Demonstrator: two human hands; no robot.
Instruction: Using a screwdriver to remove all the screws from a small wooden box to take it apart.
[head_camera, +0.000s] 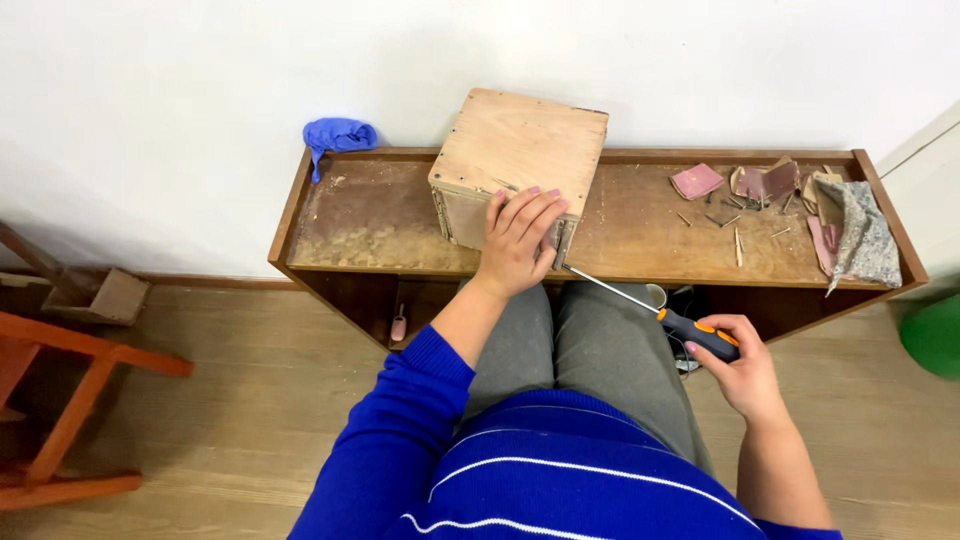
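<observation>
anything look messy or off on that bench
Yes: loose nails and torn sandpaper pieces lie scattered at the wooden bench's right end, and its top is dusty. The plywood box sits askew.

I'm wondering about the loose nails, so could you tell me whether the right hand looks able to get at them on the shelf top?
Probably yes: the nails lie uncovered on the shelf top, just beyond the right hand, though it currently grips a screwdriver.

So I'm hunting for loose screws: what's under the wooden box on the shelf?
The wooden box sits on the dusty top of the shelf, with the left hand pressed on its near edge. Whatever lies beneath it is covered; the loose screws lie to its right.
</observation>
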